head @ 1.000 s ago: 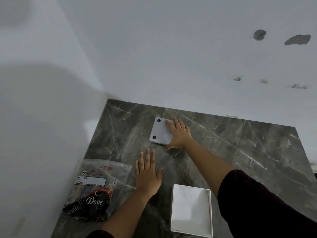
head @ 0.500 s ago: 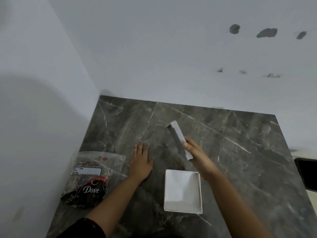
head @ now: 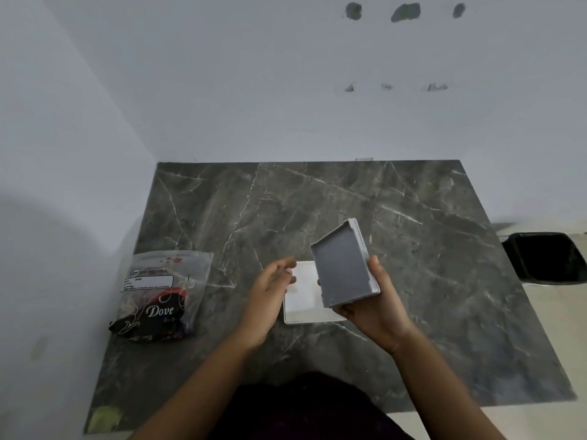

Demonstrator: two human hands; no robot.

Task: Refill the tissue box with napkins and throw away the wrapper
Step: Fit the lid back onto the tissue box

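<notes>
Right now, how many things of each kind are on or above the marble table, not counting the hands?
Tissue box parts: 2, the grey shell held in the right hand, and the white tray on the table
Napkin packs: 1, the Dove pack
Total: 3

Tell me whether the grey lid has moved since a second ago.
Yes. The grey lid left the table's far side; the right hand holds it above the white tray.

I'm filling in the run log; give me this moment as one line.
stage: box open, unfilled | right hand: holds grey lid tilted over white tray | left hand: open, empty | napkin pack: sealed, on counter
</notes>
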